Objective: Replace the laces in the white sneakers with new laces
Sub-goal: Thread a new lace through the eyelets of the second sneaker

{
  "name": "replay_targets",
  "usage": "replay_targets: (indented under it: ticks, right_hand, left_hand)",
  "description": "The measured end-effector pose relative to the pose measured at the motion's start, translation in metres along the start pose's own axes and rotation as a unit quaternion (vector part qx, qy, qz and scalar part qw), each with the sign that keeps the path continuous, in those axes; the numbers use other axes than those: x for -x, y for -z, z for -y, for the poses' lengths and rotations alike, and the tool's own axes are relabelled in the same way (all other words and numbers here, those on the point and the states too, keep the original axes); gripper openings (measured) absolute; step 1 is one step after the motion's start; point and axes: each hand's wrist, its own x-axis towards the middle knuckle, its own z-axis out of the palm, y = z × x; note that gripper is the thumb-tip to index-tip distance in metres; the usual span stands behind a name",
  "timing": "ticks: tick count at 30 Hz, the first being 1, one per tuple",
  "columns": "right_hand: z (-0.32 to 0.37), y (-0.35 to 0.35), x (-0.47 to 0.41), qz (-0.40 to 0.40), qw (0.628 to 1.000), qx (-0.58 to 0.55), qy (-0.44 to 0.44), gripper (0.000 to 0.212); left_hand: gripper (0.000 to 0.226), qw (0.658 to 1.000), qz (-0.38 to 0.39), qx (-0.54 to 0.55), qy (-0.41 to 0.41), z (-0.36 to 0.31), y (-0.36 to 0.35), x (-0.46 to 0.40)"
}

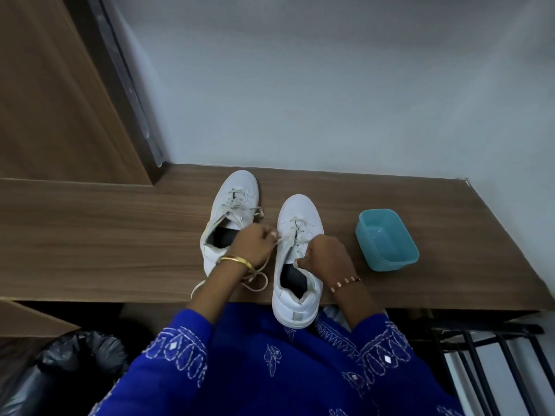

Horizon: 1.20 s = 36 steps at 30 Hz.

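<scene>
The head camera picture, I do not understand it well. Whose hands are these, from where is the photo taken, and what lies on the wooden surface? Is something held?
There is no machine here. A person wears one wide-angle camera on the head, so you look forward and down at that person's own two hands and blue clothing.

On the wooden shelf stand two white sneakers, toes pointing away. The left sneaker sits farther back; the right sneaker is nearer, and its heel hangs over the front edge. Beside them, on the right, is an empty-looking blue plastic tub.

The left hand pinches a lace of the right sneaker. The right hand rests on that same shoe with curled fingers; what it grips is hidden. Loose lace ends lie under the left wrist.
</scene>
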Motion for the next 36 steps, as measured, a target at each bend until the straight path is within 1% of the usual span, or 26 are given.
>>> replay_targets:
  ticks: [2, 3, 5, 7, 9, 11, 12, 13, 14, 15, 16, 17, 19, 20, 21, 22, 23, 24, 25, 26, 27, 28, 30, 32, 35, 36]
  right_hand:
    - [0.001, -0.001, 0.002, -0.011, 1.000, -0.001, -0.004, 0.032]
    - [0.002, -0.001, 0.003, -0.013, 1.000, -0.004, -0.006, 0.031]
    - [0.001, -0.002, 0.003, -0.010, 1.000, -0.009, -0.004, 0.034]
    - [0.000, -0.003, 0.002, -0.010, 1.000, -0.014, -0.003, 0.033]
    - [0.000, -0.004, 0.003, -0.014, 1.000, -0.018, -0.004, 0.033]
    - [0.001, -0.004, 0.004, -0.019, 1.000, -0.015, -0.002, 0.033]
    - [0.002, -0.003, 0.005, -0.021, 1.000, -0.012, 0.002, 0.032]
    - [0.002, -0.003, 0.005, -0.019, 1.000, -0.011, 0.004, 0.030]
    - [0.001, -0.002, 0.005, -0.015, 1.000, -0.011, 0.003, 0.028]
    - [0.000, -0.001, 0.005, -0.009, 1.000, -0.016, -0.004, 0.033]
    - [0.000, -0.001, 0.004, -0.002, 1.000, -0.018, -0.012, 0.041]
    - [-0.002, -0.001, 0.003, 0.005, 1.000, -0.020, -0.019, 0.046]
    - [-0.004, 0.001, 0.000, 0.015, 0.999, -0.019, -0.029, 0.047]
    - [-0.005, 0.001, -0.001, 0.020, 0.999, -0.014, -0.031, 0.045]
    - [-0.006, 0.002, -0.002, 0.026, 0.999, -0.009, -0.029, 0.043]
    - [-0.007, 0.002, -0.002, 0.029, 0.999, -0.007, -0.027, 0.042]
    - [-0.008, 0.002, -0.002, 0.031, 0.999, -0.007, -0.026, 0.042]
    - [-0.008, 0.002, -0.002, 0.029, 0.999, -0.007, -0.025, 0.042]
    - [-0.008, 0.001, -0.002, 0.026, 0.999, -0.009, -0.024, 0.041]
    - [-0.009, 0.001, -0.002, 0.021, 0.999, -0.016, -0.025, 0.040]
    - [-0.010, 0.000, -0.002, 0.018, 0.999, -0.028, -0.029, 0.041]
    - [-0.010, 0.000, -0.002, 0.017, 0.999, -0.038, -0.034, 0.044]
    - [-0.010, 0.000, -0.002, 0.017, 0.998, -0.042, -0.038, 0.048]
    - [-0.009, 0.001, -0.002, 0.021, 0.999, -0.034, -0.037, 0.042]
    - [-0.009, 0.001, -0.002, 0.020, 0.998, -0.041, -0.033, 0.032]
    - [-0.009, 0.000, -0.001, 0.017, 0.998, -0.046, -0.034, 0.032]
  left_hand:
    - [0.029, 0.996, 0.014, -0.081, -0.026, 0.000, -0.018, 0.000]
    - [0.028, 0.994, 0.015, -0.100, -0.030, 0.000, -0.024, 0.001]
    - [0.025, 0.992, -0.017, -0.125, -0.026, -0.002, -0.028, 0.004]
    - [0.023, 0.988, -0.073, -0.131, -0.040, -0.004, -0.026, 0.007]
    - [0.031, 0.989, -0.118, -0.069, -0.056, -0.003, -0.022, 0.010]
    - [0.037, 0.988, -0.131, 0.079, -0.033, -0.004, -0.018, 0.011]
    - [0.035, 0.973, -0.132, 0.190, -0.006, -0.006, -0.016, 0.011]
    - [0.032, 0.940, -0.127, 0.316, 0.029, -0.008, -0.013, 0.010]
    - [0.032, 0.888, -0.112, 0.442, 0.066, -0.012, -0.008, 0.011]
    - [0.032, 0.827, -0.094, 0.547, 0.087, -0.017, -0.002, 0.012]
    - [0.033, 0.782, -0.082, 0.612, 0.089, -0.020, 0.005, 0.013]
    - [0.034, 0.757, -0.072, 0.645, 0.076, -0.024, 0.014, 0.015]
    - [0.034, 0.744, -0.058, 0.665, 0.034, -0.030, 0.029, 0.017]
    - [0.033, 0.749, -0.050, 0.661, 0.021, -0.034, 0.035, 0.019]
    - [0.033, 0.763, -0.044, 0.644, 0.025, -0.036, 0.041, 0.020]
    - [0.033, 0.793, -0.042, 0.605, 0.049, -0.036, 0.044, 0.019]
    - [0.033, 0.836, -0.048, 0.540, 0.083, -0.033, 0.045, 0.018]
    - [0.034, 0.888, -0.054, 0.444, 0.110, -0.029, 0.045, 0.016]
    - [0.036, 0.938, -0.058, 0.319, 0.121, -0.024, 0.042, 0.015]
    - [0.037, 0.976, -0.061, 0.178, 0.113, -0.020, 0.038, 0.015]
    - [0.037, 0.992, -0.065, 0.050, 0.092, -0.017, 0.032, 0.015]
    - [0.035, 0.994, -0.071, -0.045, 0.066, -0.015, 0.023, 0.017]
    - [0.029, 0.984, -0.092, -0.150, 0.032, -0.016, 0.004, 0.019]
    - [0.029, 0.976, -0.111, -0.187, 0.029, -0.017, -0.011, 0.020]
    - [0.040, 0.977, -0.085, -0.192, 0.033, -0.014, -0.025, 0.015]
    - [0.038, 0.979, -0.071, -0.191, 0.030, -0.013, -0.028, 0.013]
